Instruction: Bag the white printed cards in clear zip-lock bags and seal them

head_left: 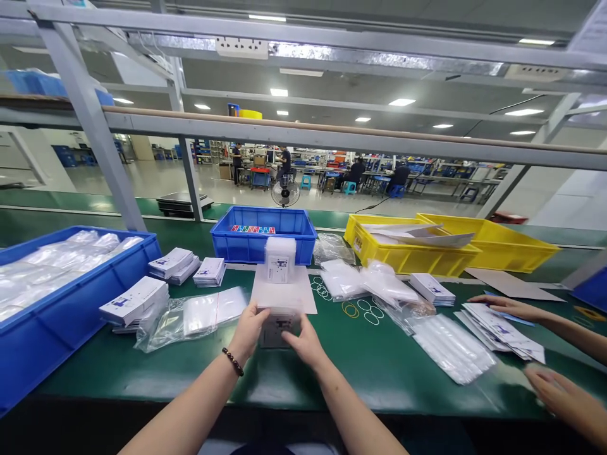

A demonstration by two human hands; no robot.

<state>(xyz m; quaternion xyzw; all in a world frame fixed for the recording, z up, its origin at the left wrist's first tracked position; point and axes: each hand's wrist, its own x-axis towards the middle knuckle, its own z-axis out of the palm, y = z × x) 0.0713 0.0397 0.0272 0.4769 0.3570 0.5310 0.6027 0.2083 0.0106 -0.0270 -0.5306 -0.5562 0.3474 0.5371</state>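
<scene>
My left hand point(249, 328) and my right hand point(306, 341) grip the two sides of a stack of printed cards in clear plastic bags point(275, 335), low over the green table. The fingers of both hands are bent round its edges. Just behind it lies a pale sheet point(284, 292). Another bagged stack of cards point(279, 262) stands at the back of that sheet, against a blue bin. To the left of my left hand lie clear plastic bags point(208, 313) and stacks of white printed booklets point(135, 302).
A large blue bin point(121, 268) of bagged items stands left. Behind are a blue bin point(220, 243) and yellow bins point(417, 259). Rubber bands point(351, 309) and plastic bags point(450, 347) lie to the right. A co-worker's hands point(515, 308) work among white booklets point(502, 328).
</scene>
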